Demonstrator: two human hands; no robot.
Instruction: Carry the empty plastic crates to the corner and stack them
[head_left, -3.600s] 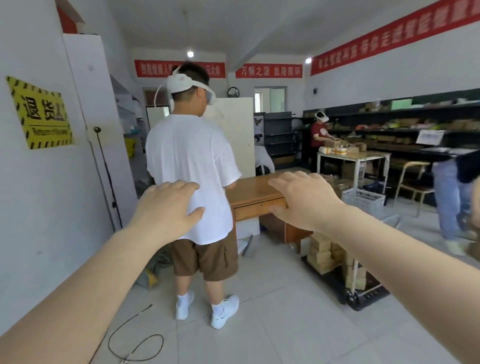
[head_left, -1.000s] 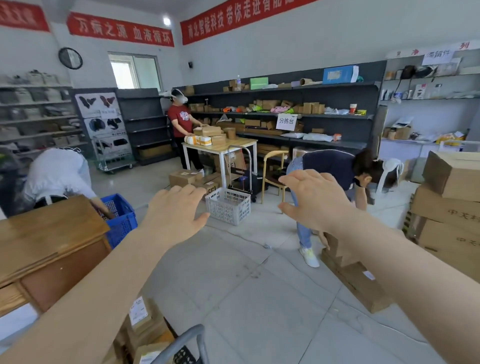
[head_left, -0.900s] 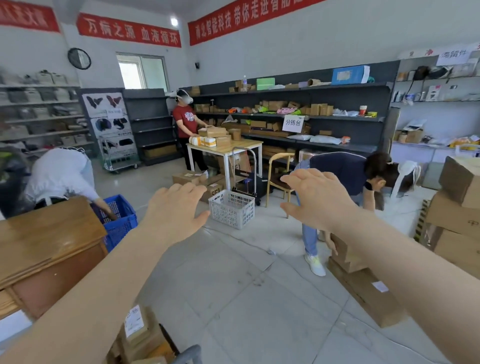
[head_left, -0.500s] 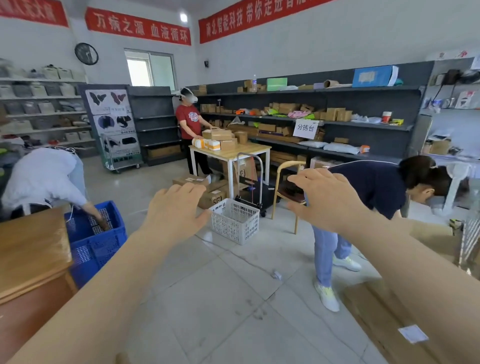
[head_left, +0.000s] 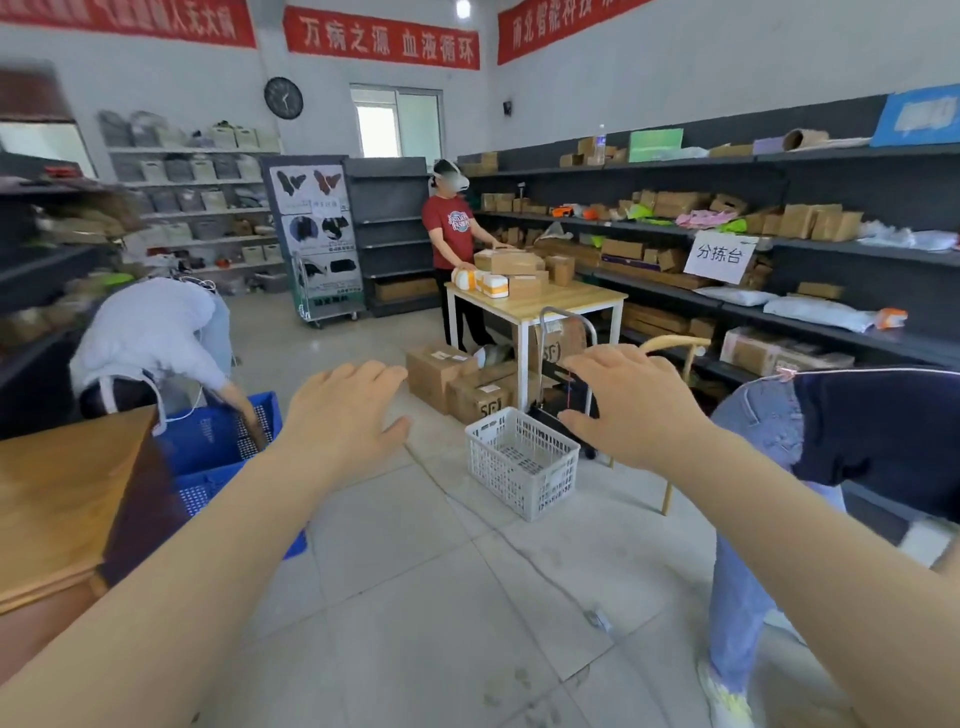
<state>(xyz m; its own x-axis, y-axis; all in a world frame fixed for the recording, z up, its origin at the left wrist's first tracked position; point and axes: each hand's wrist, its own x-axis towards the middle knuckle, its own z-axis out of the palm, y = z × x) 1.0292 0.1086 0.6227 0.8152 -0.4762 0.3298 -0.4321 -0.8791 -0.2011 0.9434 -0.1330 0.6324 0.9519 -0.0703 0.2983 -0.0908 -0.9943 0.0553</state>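
The white crate (head_left: 522, 460) sits empty on the floor beside the table (head_left: 540, 304). Both grips, left hand (head_left: 343, 415) and right hand (head_left: 631, 402), hover spread, holding nothing. Latticed plastic probably light, stiff; opposite rims suit.

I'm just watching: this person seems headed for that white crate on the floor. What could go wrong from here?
Both hands, left and right, are open and empty, and the white crate lies ahead.

1. A person in jeans bends right beside the path; a bump seems possible.
2. The crate stands close to a trolley and boxes, which could catch it on lifting.
3. Someone is reaching into the blue crate, so taking it now could hit that hand.
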